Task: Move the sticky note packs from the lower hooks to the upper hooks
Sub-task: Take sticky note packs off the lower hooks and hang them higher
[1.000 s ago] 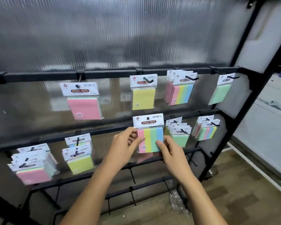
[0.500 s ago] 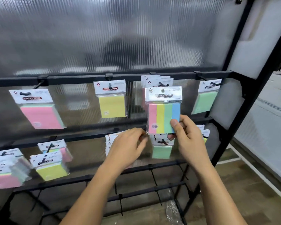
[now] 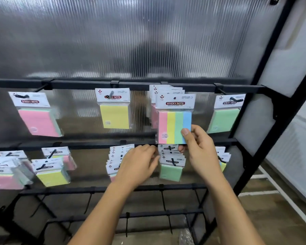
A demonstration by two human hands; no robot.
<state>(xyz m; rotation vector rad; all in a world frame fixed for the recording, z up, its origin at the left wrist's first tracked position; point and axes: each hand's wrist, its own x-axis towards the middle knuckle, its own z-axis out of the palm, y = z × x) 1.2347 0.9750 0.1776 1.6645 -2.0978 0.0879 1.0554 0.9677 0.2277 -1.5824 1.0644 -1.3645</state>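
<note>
My right hand (image 3: pixel 200 149) pinches the lower right corner of a four-colour striped sticky note pack (image 3: pixel 174 127), held up in front of the striped packs (image 3: pixel 153 99) hanging on an upper hook. My left hand (image 3: pixel 139 164) is lower, its curled fingers resting over a stack of packs (image 3: pixel 116 156) on a lower hook; whether it grips one is hidden. On the upper bar (image 3: pixel 78 84) hang a pink pack (image 3: pixel 38 121), a yellow pack (image 3: pixel 115 114) and a green pack (image 3: pixel 225 119). A green pack stack (image 3: pixel 170 169) hangs on the lower row between my hands.
More packs hang lower left: a yellow one (image 3: pixel 52 175), pink ones (image 3: pixel 5 177). Bare hooks (image 3: pixel 163 200) stick out of the bottom bars. The rack's black upright (image 3: pixel 265 96) stands at the right, with ribbed translucent panel (image 3: pixel 131 41) behind.
The striped pack has gone from the lower row up to the upper hook level, carried by my right hand. My left hand let go of it and dropped to the lower stack.
</note>
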